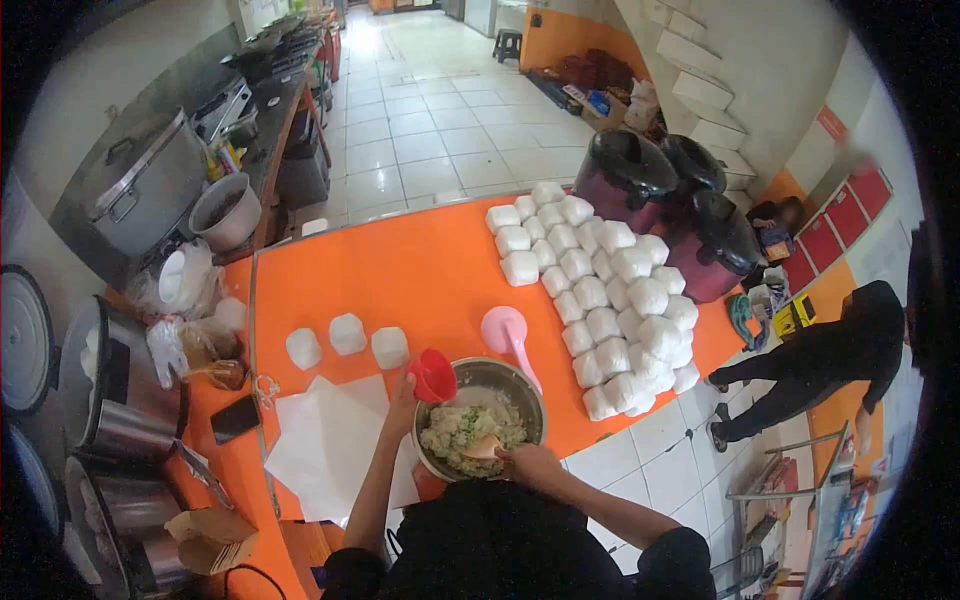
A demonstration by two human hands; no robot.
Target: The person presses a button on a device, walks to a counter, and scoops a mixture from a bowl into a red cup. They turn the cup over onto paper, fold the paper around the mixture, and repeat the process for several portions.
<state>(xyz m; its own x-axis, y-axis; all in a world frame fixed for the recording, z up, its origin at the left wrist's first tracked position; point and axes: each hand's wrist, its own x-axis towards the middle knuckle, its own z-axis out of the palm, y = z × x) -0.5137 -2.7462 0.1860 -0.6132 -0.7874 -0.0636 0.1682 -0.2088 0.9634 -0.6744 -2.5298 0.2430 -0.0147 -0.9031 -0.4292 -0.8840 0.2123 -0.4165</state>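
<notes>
A metal bowl (533, 398) in front of me holds rice (465, 428) with green bits mixed in. My right hand (530, 468) grips the handle of a wooden spoon (484, 447), its head down in the rice. Over the bowl's left rim, my left hand (402, 404) is closed around a small red bowl (434, 376). White paper sheets (325, 440) lie left of the metal bowl. Beyond them sit wrapped white packets (347, 334), in a short row. A pink ladle (505, 330) rests against the metal bowl's far rim.
Many wrapped white packets (610, 290) are piled on the right of the orange table (380, 260). Dark red rice cookers (625, 175) stand behind them. Large open pots (125, 390) and a phone (235, 420) are at left. A person in black (820, 370) stands at right.
</notes>
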